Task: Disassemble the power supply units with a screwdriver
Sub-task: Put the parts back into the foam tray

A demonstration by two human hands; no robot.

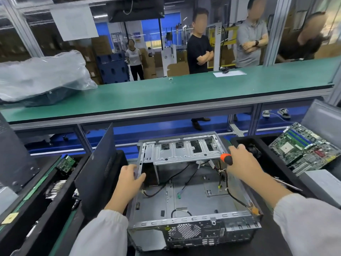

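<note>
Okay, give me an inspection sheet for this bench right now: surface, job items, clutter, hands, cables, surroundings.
Surface: green mat on the upper shelf.
Job's things: open computer case, mostly gutted; screwdriver with orange-black handle.
Clutter: motherboard in the right bin; circuit boards in the left bin; plastic-wrapped unit on the shelf.
Grips: left hand holds the case's left wall; right hand holds the screwdriver.
Cables: loose black cables inside the case.
Surroundings: onlookers beyond the bench.
</note>
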